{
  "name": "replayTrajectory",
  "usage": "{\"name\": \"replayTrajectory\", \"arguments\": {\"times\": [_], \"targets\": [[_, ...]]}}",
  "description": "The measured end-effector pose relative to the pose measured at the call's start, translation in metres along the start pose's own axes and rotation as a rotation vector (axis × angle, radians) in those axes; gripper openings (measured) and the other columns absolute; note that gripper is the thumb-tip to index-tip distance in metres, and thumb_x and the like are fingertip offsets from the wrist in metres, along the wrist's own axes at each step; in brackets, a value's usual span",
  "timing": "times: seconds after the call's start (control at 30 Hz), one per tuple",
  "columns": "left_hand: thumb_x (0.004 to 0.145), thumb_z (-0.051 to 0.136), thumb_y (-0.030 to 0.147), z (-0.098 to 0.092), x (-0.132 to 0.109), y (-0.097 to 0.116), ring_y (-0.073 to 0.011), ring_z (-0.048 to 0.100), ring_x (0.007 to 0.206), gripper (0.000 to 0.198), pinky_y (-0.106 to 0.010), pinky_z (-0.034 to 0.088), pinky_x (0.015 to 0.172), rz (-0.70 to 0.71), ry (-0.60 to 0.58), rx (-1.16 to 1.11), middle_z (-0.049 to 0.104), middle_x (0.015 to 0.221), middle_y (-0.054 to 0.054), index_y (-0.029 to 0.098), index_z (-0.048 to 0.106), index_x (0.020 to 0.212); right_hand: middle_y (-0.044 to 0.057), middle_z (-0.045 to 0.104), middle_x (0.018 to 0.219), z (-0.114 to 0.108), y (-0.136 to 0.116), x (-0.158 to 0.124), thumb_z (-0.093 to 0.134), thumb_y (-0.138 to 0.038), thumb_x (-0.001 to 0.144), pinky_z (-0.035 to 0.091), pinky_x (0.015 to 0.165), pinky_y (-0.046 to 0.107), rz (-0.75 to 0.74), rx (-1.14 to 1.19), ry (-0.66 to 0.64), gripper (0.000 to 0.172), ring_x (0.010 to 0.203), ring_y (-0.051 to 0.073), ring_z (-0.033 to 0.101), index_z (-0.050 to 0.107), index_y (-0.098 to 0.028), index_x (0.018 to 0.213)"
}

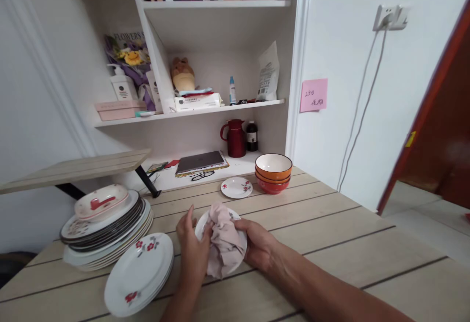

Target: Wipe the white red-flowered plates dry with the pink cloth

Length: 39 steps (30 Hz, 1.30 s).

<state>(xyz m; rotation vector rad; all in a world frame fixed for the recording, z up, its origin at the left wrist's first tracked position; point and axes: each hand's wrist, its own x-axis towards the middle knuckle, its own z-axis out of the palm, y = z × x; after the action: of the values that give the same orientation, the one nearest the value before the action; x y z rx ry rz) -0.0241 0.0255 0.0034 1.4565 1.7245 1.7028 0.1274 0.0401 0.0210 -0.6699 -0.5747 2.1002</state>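
Observation:
A small white plate (pixel 202 224) with a red flower pattern is held above the wooden table (pixel 330 224), mostly covered by a crumpled pale pink cloth (pixel 224 241). My left hand (pixel 193 248) grips the plate's left rim, thumb on the cloth. The fingers of my right hand (pixel 259 243) close around the plate's right edge and the cloth. Left of my hands lies a short stack of white flowered plates (pixel 141 273). Behind it stands a taller pile of mixed plates (pixel 106 229) topped by an oval dish (pixel 101 200).
A small flowered saucer (pixel 237 187) and stacked orange bowls (pixel 273 171) sit at the table's far side. Behind are white shelves with a red jug (pixel 235 138), a dark bottle (pixel 251 136), a laptop (pixel 200 161) and glasses (pixel 201 175). A raised wooden board (pixel 77 168) juts out at left.

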Motion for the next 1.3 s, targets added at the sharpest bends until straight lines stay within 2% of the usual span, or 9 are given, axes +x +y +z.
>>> {"name": "replayTrajectory", "arguments": {"times": [0.1,0.23,0.3,0.43,0.5,0.57,0.77,1.03,1.3], "targets": [[0.084,0.055,0.03,-0.001,-0.004,0.004,-0.0303,0.042,0.129,0.048,-0.052,0.037,0.106,0.181,0.072,0.079,0.04,0.134,-0.015,0.021,0.049,0.131,0.009,0.073,0.077,0.0,-0.005,0.001,0.049,-0.01,0.078,0.055,0.08,0.035,-0.003,0.11,0.197,0.026,0.07,0.019,0.07,0.059,-0.009,0.102],[0.089,0.048,0.033,-0.007,-0.008,0.019,-0.0293,0.036,0.134,0.043,-0.05,0.033,0.11,0.311,0.147,0.12,0.037,0.139,-0.014,0.022,0.051,0.131,0.009,0.073,0.077,-0.003,-0.011,0.002,0.049,-0.006,0.074,0.055,0.074,0.033,-0.06,0.119,0.197,0.03,0.068,0.019,0.069,0.059,-0.009,0.102],[0.088,0.051,0.033,-0.007,-0.01,0.024,-0.029,0.033,0.137,0.044,-0.048,0.028,0.113,0.36,0.039,0.097,0.036,0.144,-0.013,0.024,0.051,0.132,0.01,0.073,0.075,-0.006,-0.011,0.002,0.049,-0.005,0.072,0.054,0.075,0.034,-0.06,0.122,0.159,0.031,0.067,0.02,0.069,0.06,-0.008,0.1],[0.076,0.068,0.032,0.002,-0.015,0.019,-0.0325,0.037,0.136,0.046,-0.051,0.022,0.115,0.296,-0.423,-0.06,0.046,0.145,-0.011,0.027,0.062,0.122,0.009,0.071,0.069,-0.008,-0.007,0.005,0.049,-0.006,0.07,0.053,0.077,0.034,-0.052,0.109,0.096,0.028,0.063,0.019,0.067,0.063,-0.007,0.093],[0.068,0.074,0.025,0.008,-0.015,0.012,-0.0343,0.035,0.137,0.046,-0.053,0.011,0.117,0.268,-0.527,-0.06,0.048,0.145,-0.011,0.027,0.068,0.113,0.009,0.072,0.07,-0.008,-0.005,0.005,0.05,-0.008,0.071,0.053,0.076,0.033,-0.055,0.101,0.09,0.025,0.063,0.019,0.067,0.064,-0.008,0.091],[0.065,0.073,0.018,0.012,-0.013,0.006,-0.0336,0.037,0.137,0.047,-0.053,0.008,0.117,0.249,-0.524,-0.049,0.051,0.142,-0.01,0.027,0.069,0.111,0.009,0.072,0.07,-0.007,-0.004,0.004,0.052,-0.008,0.071,0.052,0.073,0.032,-0.075,0.083,0.065,0.024,0.063,0.019,0.067,0.065,-0.008,0.092],[0.074,0.058,0.014,0.009,-0.008,0.002,-0.0305,0.052,0.123,0.043,-0.05,0.032,0.11,0.136,-0.335,-0.041,0.061,0.128,-0.01,0.025,0.068,0.114,0.005,0.072,0.078,-0.005,0.0,-0.002,0.073,-0.018,0.072,0.051,0.073,0.031,-0.197,0.077,-0.05,0.032,0.069,0.018,0.066,0.063,-0.012,0.101],[0.076,0.054,0.013,0.014,-0.017,0.009,-0.0313,0.045,0.128,0.031,-0.054,0.031,0.112,0.367,-0.125,0.107,0.053,0.134,-0.008,0.024,0.071,0.099,0.007,0.073,0.09,-0.003,0.003,-0.002,0.074,-0.032,0.077,0.048,0.086,0.033,-0.166,0.097,-0.166,0.033,0.082,0.018,0.067,0.063,-0.013,0.102],[0.079,0.055,0.013,0.021,-0.018,0.013,-0.0274,0.036,0.139,0.045,-0.047,0.022,0.118,0.271,-0.479,-0.099,0.051,0.143,-0.005,0.028,0.065,0.121,0.009,0.072,0.093,-0.004,0.003,0.003,0.055,-0.048,0.089,0.046,0.092,0.036,-0.05,0.191,-0.079,0.038,0.093,0.021,0.067,0.063,-0.013,0.103]]}}
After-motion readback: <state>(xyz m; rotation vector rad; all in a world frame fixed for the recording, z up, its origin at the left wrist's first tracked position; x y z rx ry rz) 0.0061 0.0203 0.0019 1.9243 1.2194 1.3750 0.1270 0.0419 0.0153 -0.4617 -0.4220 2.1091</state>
